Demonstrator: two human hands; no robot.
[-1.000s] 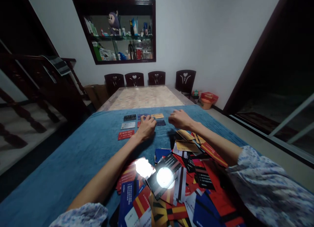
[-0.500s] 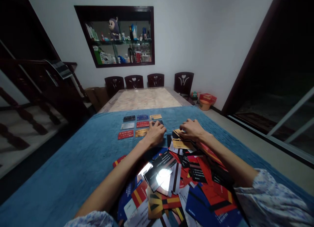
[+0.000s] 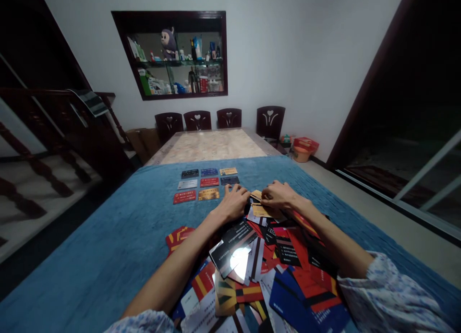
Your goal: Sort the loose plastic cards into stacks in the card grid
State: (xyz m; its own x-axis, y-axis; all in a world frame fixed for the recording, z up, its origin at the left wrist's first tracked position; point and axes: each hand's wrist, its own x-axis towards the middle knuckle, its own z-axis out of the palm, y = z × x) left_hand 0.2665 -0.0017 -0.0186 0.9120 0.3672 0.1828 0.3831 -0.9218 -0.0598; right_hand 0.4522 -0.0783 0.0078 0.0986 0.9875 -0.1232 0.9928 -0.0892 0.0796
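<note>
A heap of mixed plastic cards (image 3: 252,275) lies on the blue cloth in front of me, in red, black, blue, white and gold. At the heap's far edge my right hand (image 3: 280,196) is closed, its fingers pinching a yellow card (image 3: 256,194). Another yellow card (image 3: 264,210) lies just below it. My left hand (image 3: 234,202) rests at the heap's far left side, fingers bent but apart, with nothing visible in it. Left of it, several cards lie face up in rows; the nearest are a dark card (image 3: 229,180) and a gold card (image 3: 209,194).
The blue cloth (image 3: 118,222) covers the near part of a long stone-topped table (image 3: 209,146). Dark chairs (image 3: 270,122) stand at its far end. A wall niche (image 3: 180,54) holds bottles and a plush toy. An orange bucket (image 3: 302,150) stands on the floor at right.
My left hand has moved right, off the dark card in the middle row, to the heap's edge. That card now lies uncovered. My right hand has shifted slightly left.
</note>
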